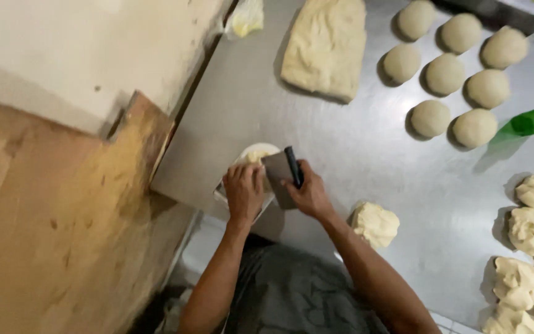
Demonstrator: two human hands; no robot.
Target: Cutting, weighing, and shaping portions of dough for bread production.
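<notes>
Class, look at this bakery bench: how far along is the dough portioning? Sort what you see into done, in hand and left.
Done: eight round balls and a heap of rough-cut pieces. In hand: the left hand presses dough on a white scale dish while the right hand holds a metal scraper. Left: the uncut slab, one loose piece, and the rough pieces remain unrounded.

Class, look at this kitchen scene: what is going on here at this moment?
A person stands at a steel table. The right hand holds a metal dough scraper by its dark handle; the left hand rests on a piece of dough on a small white scale. A dough slab, smooth rounded balls and rough cut pieces lie on the table.
</notes>
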